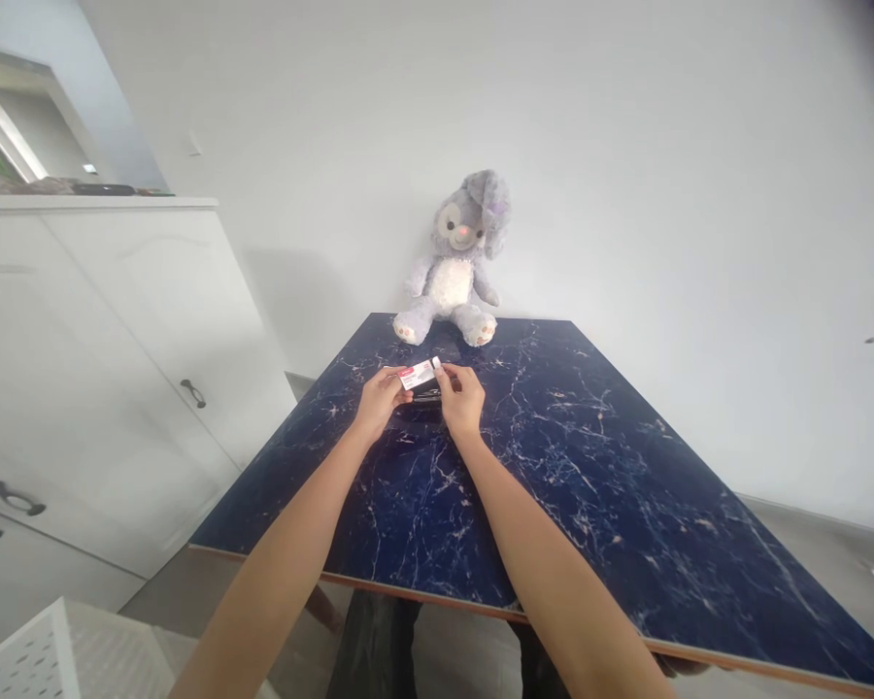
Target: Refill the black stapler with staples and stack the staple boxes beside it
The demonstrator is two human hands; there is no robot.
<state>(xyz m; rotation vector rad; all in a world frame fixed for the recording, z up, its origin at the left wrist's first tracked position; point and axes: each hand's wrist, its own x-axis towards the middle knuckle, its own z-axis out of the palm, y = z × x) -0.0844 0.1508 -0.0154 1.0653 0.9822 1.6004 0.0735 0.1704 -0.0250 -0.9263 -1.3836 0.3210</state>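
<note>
My left hand [380, 402] and my right hand [463, 400] meet near the far part of the table. Between them is a small flat white card [418, 375] with a red band, tilted up to the right. The left fingers pinch its left end, and the right thumb presses at its right end. Just beneath the card, also between the hands, is a dark flat item [426, 394] with thin pale lines. Its kind cannot be made out, and the fingers hide its ends.
The blue marbled table [568, 466] stretches out on both sides. A grey plush rabbit [453, 262] sits at its far edge against the white wall. White cabinets [117, 369] with dark handles stand at the left. A white perforated container [25, 660] is at lower left.
</note>
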